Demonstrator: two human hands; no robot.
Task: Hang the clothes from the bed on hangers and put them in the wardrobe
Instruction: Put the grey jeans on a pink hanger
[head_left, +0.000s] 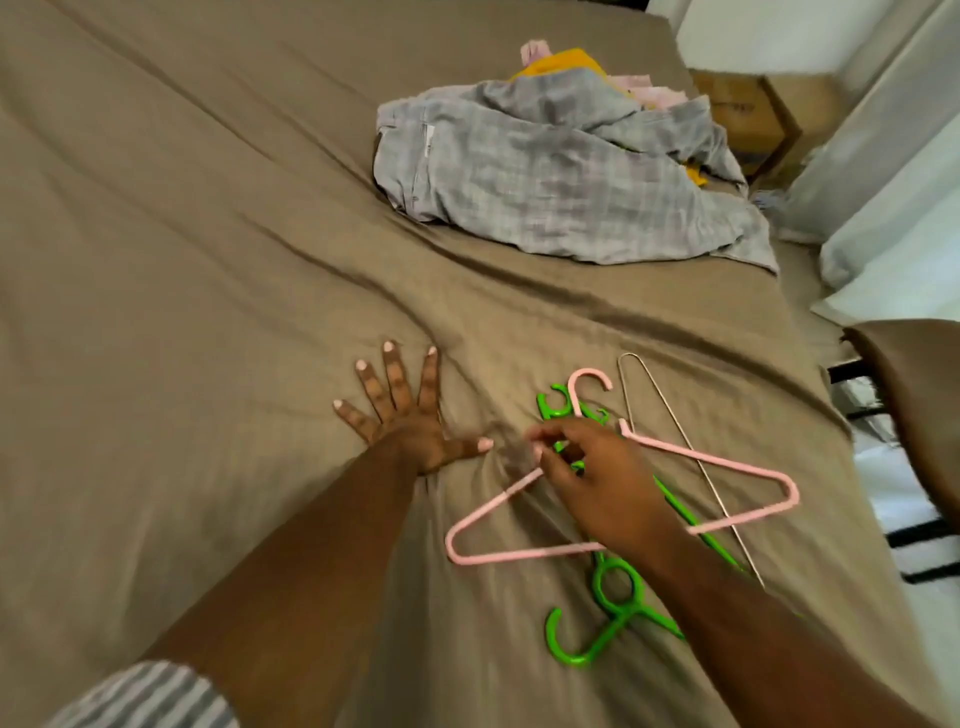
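Clothes pile (561, 171) sits far right on the bed, well apart from both hands. On top is a crumpled grey checked garment (519, 197), with a yellow piece (569, 58) and a pale pink piece (535, 52) poking out at the far edge of the heap. Nothing in the pile is on a hanger. The bed (182, 234) is covered with a wrinkled brown sheet, creased most around the hands. Left hand (410, 421) lies flat on the sheet, palm down, fingers straight and spread wide, thumb out to the right, holding nothing. Right hand (587, 467) is just right of it, fingers curled, thumb and fingertips pinching the slanted left arm of the pink hanger (519, 554) close to its neck. The pink hanger lies on the sheet, hook pointing far, its wide base toward the near side, and its right corner crosses the wire. Cannot tell whether it is lifted at all. Under it are green hangers (615, 584): one near, with a ring and open hook showing by the right forearm, and another whose hook shows at the far side beside the pink hook. A thin metal wire hanger (629, 355) runs from far to near just right of the pink one and passes under its right end. A cardboard box (748, 109) is off the bed, far right, behind the pile. A striped sleeve (145, 696) shows at the near left corner, on the left arm.
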